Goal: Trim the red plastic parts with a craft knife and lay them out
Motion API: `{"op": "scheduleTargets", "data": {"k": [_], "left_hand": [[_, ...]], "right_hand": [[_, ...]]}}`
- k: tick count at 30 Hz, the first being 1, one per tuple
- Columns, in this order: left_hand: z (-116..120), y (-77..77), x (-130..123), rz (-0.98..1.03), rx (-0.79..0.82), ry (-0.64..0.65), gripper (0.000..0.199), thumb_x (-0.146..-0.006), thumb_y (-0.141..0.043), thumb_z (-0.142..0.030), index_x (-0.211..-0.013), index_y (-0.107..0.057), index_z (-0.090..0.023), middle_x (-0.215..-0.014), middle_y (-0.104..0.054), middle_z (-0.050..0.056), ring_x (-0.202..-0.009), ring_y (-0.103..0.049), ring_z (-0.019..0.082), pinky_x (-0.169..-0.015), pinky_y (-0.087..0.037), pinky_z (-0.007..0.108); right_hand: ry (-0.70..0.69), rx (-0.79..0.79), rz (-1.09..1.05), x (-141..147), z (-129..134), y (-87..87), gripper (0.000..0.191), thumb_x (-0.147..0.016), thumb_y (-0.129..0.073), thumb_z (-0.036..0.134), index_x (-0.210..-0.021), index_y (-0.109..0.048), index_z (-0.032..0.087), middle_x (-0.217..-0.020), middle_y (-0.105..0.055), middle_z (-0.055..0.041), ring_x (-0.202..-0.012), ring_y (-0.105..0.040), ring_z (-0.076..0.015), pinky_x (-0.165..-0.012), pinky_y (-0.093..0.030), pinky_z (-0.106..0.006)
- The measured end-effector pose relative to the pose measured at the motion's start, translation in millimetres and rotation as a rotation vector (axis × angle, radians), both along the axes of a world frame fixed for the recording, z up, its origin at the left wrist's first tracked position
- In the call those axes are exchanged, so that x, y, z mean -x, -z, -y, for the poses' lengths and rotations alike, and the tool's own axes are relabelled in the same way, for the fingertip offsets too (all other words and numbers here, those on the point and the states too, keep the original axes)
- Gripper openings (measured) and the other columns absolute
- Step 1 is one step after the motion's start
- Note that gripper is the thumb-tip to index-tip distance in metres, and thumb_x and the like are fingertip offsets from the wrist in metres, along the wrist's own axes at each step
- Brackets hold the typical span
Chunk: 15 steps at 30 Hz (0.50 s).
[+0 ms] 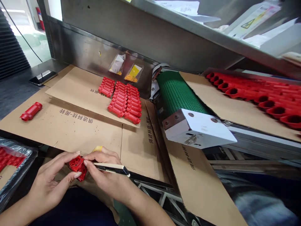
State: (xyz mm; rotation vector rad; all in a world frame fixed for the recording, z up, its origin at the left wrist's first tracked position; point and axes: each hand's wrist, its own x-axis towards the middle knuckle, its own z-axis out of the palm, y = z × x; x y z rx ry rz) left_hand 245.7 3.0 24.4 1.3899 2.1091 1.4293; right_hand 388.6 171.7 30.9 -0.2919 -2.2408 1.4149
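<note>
My left hand [48,183] grips a red plastic cylindrical part [76,162] between thumb and fingers, its round end with inner openings facing up. In my right hand [108,179] is a slim utility knife [111,168] with a pale body and a dark end. Its front end points at the red part, but the fingers hide the tip. Something yellow [98,148] covers a finger of the right hand. Beyond both hands, a single red tubular part [31,111] lies on the cardboard [94,133].
Rows of red parts [117,100] lie on a raised cardboard sheet [75,82]. Two small plastic bags [134,73] lean at the back wall. A green conveyor belt [180,92] with a white end guard [199,127] stands right. More red tubes [265,99] lie beyond; a phone [43,77] rests left.
</note>
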Motion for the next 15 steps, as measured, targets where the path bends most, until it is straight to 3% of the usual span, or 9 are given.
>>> {"op": "scheduleTargets", "data": {"k": [5, 8, 12, 15], "left_hand": [[4, 6.4, -1, -0.118, -0.021, 0.012, 0.055, -0.088, -0.080, -0.015, -0.137, -0.072, -0.039, -0.124, -0.082, 0.001, -0.106, -0.079, 0.022, -0.098, -0.059, 0.027], [3, 6.8, -7, -0.113, -0.045, -0.042, 0.051, -0.085, -0.084, -0.015, -0.130, -0.075, -0.036, -0.121, -0.083, 0.002, -0.106, -0.078, 0.024, -0.100, -0.059, 0.030], [-2, 1.7, -12, 0.234, -0.037, -0.226, 0.035, -0.082, -0.089, -0.027, -0.115, -0.079, -0.030, -0.111, -0.084, 0.004, -0.099, -0.079, 0.026, -0.093, -0.063, 0.033], [-4, -1.6, -3, 0.565, 0.027, -0.246, 0.040, -0.079, -0.092, -0.036, -0.115, -0.079, -0.027, -0.100, -0.084, 0.003, -0.089, -0.080, 0.024, -0.081, -0.065, 0.028]], "right_hand": [[0.026, -0.072, 0.002, 2, 5, -3.5, 0.015, -0.100, -0.059, 0.016, -0.091, -0.071, 0.020, -0.081, -0.073, -0.0024, -0.073, -0.066, -0.0164, -0.073, -0.053, -0.027], [0.072, -0.115, 0.020, 5, 10, -1.9, 0.013, -0.098, -0.056, 0.017, -0.089, -0.066, 0.020, -0.081, -0.067, -0.0022, -0.073, -0.063, -0.0173, -0.072, -0.051, -0.029], [0.106, -0.049, 0.016, 6, 11, -2.3, 0.012, -0.096, -0.059, 0.020, -0.085, -0.063, 0.022, -0.076, -0.064, 0.0006, -0.070, -0.060, -0.0161, -0.075, -0.051, -0.029], [0.080, 0.001, -0.029, 0, 6, -6.2, 0.014, -0.095, -0.060, 0.017, -0.083, -0.064, 0.022, -0.075, -0.066, 0.0015, -0.066, -0.059, -0.0141, -0.073, -0.051, -0.027]]}}
